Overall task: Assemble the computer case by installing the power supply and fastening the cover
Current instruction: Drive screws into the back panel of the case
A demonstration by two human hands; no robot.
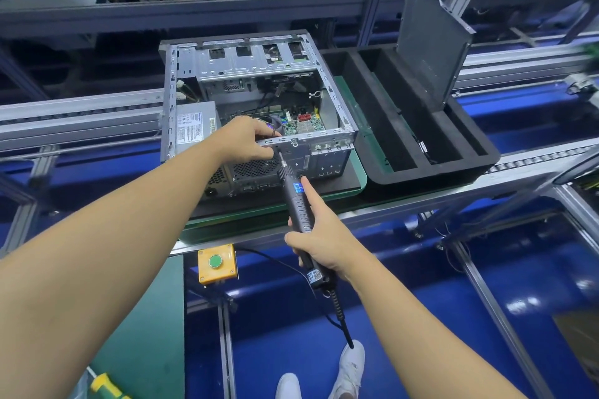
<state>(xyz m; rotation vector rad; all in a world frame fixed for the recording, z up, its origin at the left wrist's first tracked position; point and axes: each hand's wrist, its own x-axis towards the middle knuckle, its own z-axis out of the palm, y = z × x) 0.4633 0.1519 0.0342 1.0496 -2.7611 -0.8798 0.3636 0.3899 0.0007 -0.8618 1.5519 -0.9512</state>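
While open-sided, grey computer case (246, 65), perhaps steel

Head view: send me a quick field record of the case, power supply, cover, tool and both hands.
computer case: open side up, on the green pallet
power supply: inside, at the case's rear left corner
electric screwdriver: tip against the case's rear panel, near its top edge
left hand: grips the rear top edge beside the tip
right hand: grips the screwdriver's handle
dark panel: likely the cover, off the case, standing tilted in the black foam tray
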